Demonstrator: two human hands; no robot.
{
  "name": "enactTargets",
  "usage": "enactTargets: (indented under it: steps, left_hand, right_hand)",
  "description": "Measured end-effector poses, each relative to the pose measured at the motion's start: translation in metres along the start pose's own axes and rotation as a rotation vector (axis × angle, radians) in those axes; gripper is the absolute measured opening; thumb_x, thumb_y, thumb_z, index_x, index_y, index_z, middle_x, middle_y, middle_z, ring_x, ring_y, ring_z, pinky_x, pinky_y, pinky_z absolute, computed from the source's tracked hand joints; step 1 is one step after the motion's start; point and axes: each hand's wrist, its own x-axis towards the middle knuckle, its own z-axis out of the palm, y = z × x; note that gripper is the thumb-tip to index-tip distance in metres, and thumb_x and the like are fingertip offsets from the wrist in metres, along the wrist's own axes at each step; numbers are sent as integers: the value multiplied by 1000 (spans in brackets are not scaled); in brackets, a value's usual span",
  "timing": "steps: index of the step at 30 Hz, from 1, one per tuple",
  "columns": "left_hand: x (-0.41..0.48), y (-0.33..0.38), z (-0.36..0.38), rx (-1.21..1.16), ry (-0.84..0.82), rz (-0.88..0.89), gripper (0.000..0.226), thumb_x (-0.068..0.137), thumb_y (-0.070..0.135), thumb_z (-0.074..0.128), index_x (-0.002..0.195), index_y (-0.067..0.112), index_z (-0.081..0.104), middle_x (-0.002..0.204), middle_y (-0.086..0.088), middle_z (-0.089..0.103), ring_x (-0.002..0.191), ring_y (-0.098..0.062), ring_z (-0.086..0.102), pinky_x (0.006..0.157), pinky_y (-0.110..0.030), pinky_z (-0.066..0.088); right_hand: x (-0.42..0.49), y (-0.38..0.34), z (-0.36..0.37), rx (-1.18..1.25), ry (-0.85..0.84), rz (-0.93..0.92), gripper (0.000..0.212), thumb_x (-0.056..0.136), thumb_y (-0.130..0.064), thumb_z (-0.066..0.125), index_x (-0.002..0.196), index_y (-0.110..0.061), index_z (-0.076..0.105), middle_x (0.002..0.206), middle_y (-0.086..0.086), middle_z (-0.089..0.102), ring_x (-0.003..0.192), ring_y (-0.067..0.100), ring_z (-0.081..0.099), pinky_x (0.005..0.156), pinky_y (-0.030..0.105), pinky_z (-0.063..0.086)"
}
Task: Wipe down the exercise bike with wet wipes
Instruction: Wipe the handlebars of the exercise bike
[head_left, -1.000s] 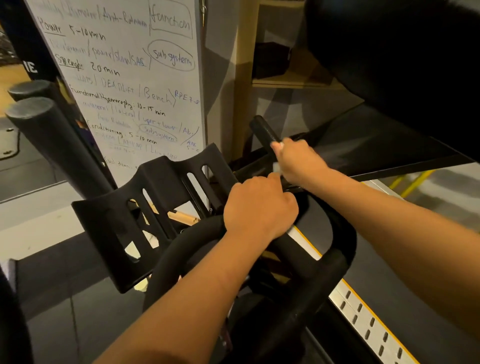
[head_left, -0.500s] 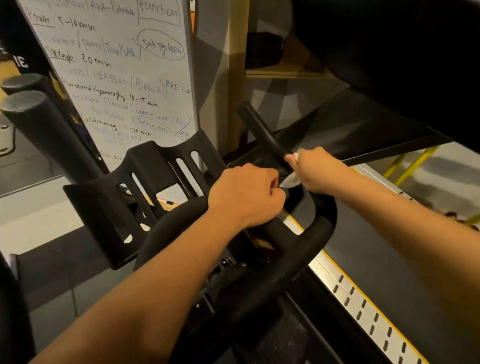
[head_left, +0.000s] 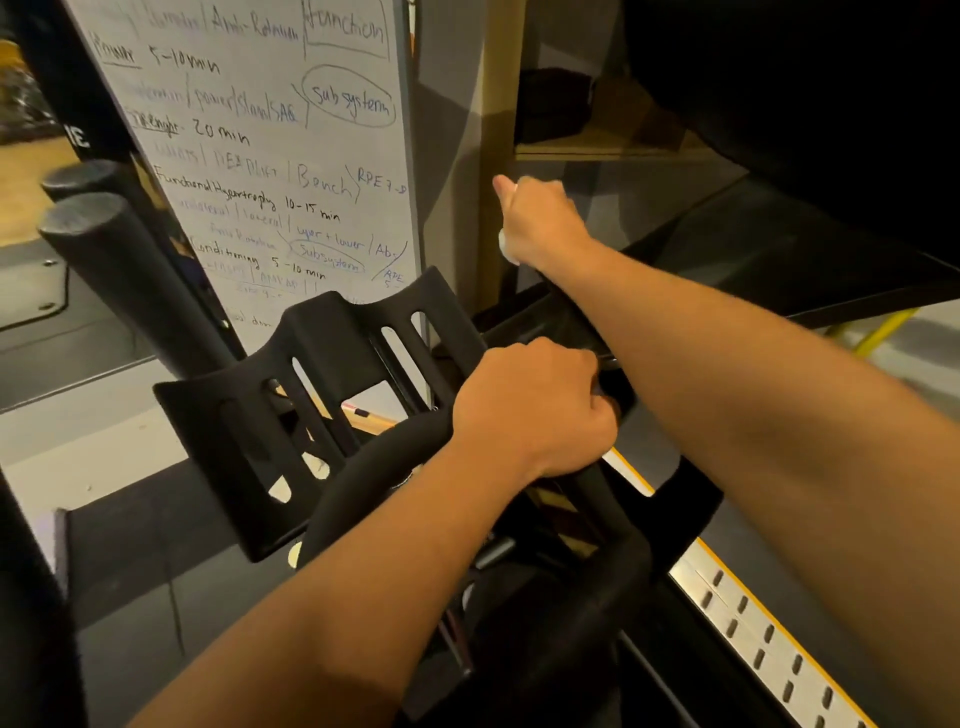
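Observation:
The exercise bike's black looped handlebar (head_left: 363, 473) fills the lower middle, with a slotted black tablet holder (head_left: 270, 415) on its left. My left hand (head_left: 530, 410) grips the top of the loop. My right hand (head_left: 540, 223) is wrapped round the far tip of the right handlebar prong, which it hides. A white wet wipe (head_left: 505, 244) shows at the edge of its palm, held against the prong. Only the prong's lower part (head_left: 566, 317) shows below the wrist.
A handwritten whiteboard (head_left: 270, 156) stands just behind the holder. Two black round bar ends (head_left: 83, 218) rise at the left. A wooden shelf (head_left: 597, 145) is behind my right hand. A perforated metal rail (head_left: 753, 623) with a yellow edge runs at the lower right.
My right hand slid with the wipe down the right prong toward the loop, then back up to its far tip. My left hand kept its grip on the loop.

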Motion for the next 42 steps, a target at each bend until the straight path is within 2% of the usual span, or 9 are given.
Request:
enactTargets:
  steps: [7, 12, 16, 21, 27, 31, 35, 38, 42]
  left_hand:
    - [-2, 3, -4, -21, 10, -27, 16, 85, 34, 45, 82, 23, 57, 72, 4, 53, 66, -19, 50, 64, -34, 44]
    - [-8, 5, -7, -49, -8, -75, 16, 84, 31, 46, 85, 25, 61, 74, 2, 57, 66, -18, 53, 62, -31, 41]
    - [-20, 14, -6, -125, -50, -75, 22, 87, 27, 48, 102, 30, 63, 92, 6, 65, 84, -17, 60, 69, -30, 44]
    - [-73, 52, -6, -338, -101, 111, 37, 92, 28, 58, 129, 23, 59, 128, 6, 61, 119, -10, 53, 116, -34, 30]
    - [-96, 70, -27, -533, 98, 22, 15, 89, 7, 59, 85, 20, 65, 72, 18, 56, 69, 2, 55, 67, -10, 38]
    - [-105, 46, -34, -420, 64, -45, 12, 91, 17, 64, 92, 20, 76, 80, 8, 67, 77, -6, 61, 79, -27, 50]
    - [-106, 44, -28, -205, -104, -80, 19, 94, 20, 57, 106, 23, 73, 105, 2, 57, 102, -18, 58, 94, -33, 45]
    - [-109, 67, -27, -326, -50, -26, 31, 93, 28, 61, 124, 23, 64, 117, 3, 58, 108, -12, 54, 97, -30, 45]
    - [-103, 78, -15, -283, 21, -81, 24, 95, 34, 60, 112, 21, 72, 105, 3, 60, 93, -12, 55, 83, -25, 45]
  right_hand:
    - [-100, 62, 8, -161, -174, -139, 37, 93, -12, 55, 128, -6, 44, 113, 18, 58, 98, 37, 60, 69, 37, 42]
    - [-203, 81, -17, -279, -320, 2, 24, 97, -18, 48, 114, -1, 50, 113, 21, 56, 100, 40, 58, 74, 40, 42]
    - [-290, 60, -15, 163, -210, 265, 21, 103, -19, 33, 106, -4, 47, 106, 16, 54, 88, 37, 56, 77, 46, 48]
    - [-331, 30, -12, 396, 96, 361, 37, 101, -41, 24, 114, -17, 49, 114, 4, 52, 109, 24, 50, 84, 42, 46]
    - [-307, -4, -41, 837, 282, 247, 39, 103, -36, 32, 94, -12, 62, 85, -1, 64, 82, 14, 58, 75, 38, 46]
    - [-330, 12, -38, 1024, 176, 168, 20, 94, -39, 54, 102, -30, 69, 84, -20, 66, 77, -3, 60, 67, 15, 42]
    - [-338, 40, -26, 577, 264, 126, 8, 85, -22, 72, 93, -24, 72, 85, -16, 62, 80, -3, 57, 70, 5, 39]
    - [-338, 35, -18, 510, 178, 158, 10, 84, -22, 71, 88, -28, 64, 84, -13, 57, 76, 1, 53, 67, 16, 43]
    - [-334, 31, -13, 562, 176, 205, 7, 90, -23, 65, 93, -28, 61, 87, -10, 58, 78, 5, 55, 68, 22, 49]
